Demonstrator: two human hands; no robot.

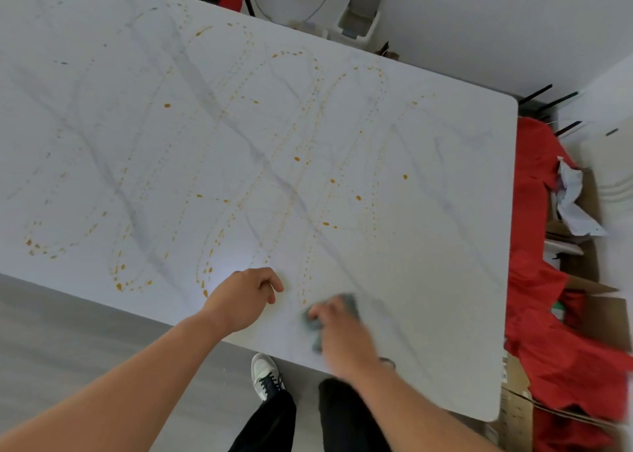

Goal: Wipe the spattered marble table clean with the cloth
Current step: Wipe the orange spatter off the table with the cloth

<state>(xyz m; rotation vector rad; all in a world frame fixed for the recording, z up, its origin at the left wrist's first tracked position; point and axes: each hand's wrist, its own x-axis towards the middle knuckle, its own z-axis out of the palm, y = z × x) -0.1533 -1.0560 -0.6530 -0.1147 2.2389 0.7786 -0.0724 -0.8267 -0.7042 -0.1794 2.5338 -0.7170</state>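
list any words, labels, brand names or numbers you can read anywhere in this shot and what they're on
No text can be read anywhere.
Cardboard boxes at the right edge: dark print on the side, too small and blurred to read.
Crumpled paper: no legible print.
Marble table: only orange spatter trails and grey veins, no writing.
Cloth under the right hand: blurred, no label visible.
Shoe: no brand mark legible.

The white, grey-veined marble tabletop (428,184) with rounded corners carries looping trails of small orange-brown spatter drops (296,159) across most of its surface. A crumpled grey-green cloth (317,321) lies on it close to its near edge, right of the thickest trails. The tabletop's right-hand end, beyond the cloth, shows few drops.
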